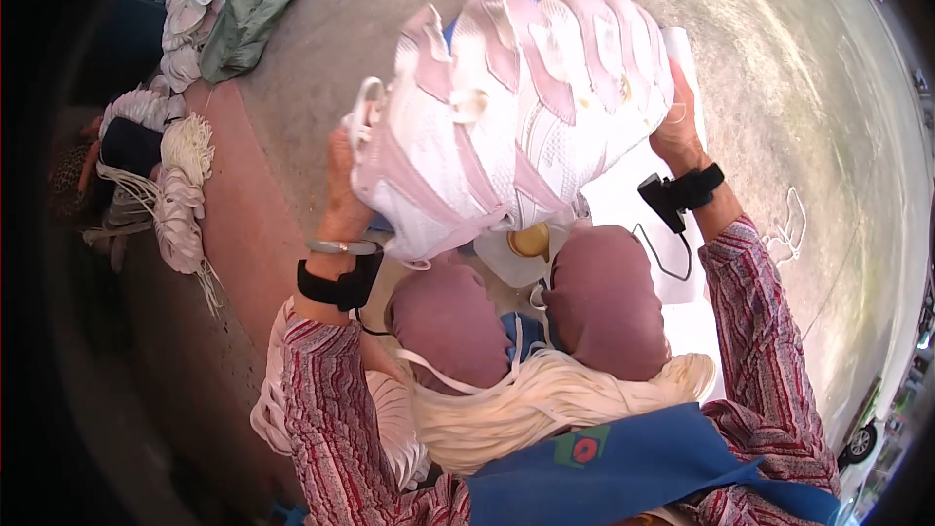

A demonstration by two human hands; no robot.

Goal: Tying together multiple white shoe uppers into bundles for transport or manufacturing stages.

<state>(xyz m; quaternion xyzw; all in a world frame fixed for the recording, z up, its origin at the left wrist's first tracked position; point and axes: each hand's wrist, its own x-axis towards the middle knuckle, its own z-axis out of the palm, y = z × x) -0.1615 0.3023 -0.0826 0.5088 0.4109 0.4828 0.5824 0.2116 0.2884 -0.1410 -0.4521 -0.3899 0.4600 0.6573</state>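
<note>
Between my two hands I hold up a row of nested shoe uppers (531, 112), white mesh with pink trim, lifted above my knees. My left hand (343, 180) is closed on the left end, its fingers mostly hidden behind the uppers. At the other end my right hand (679, 122) grips the stack, with the fingers partly out of sight behind it. Across my lap lies a thick bundle of cream shoelaces (545, 404). More stacked uppers (394, 419) rest beside my left thigh, partly covered by my sleeve.
To the left lie more stacked uppers (180, 224) and a hank of laces (187, 146). A green sack (258, 15) sits behind them. White sheeting (623, 200) and a yellowish round object (529, 241) show under the held stack. A loose lace (791, 224) lies at right.
</note>
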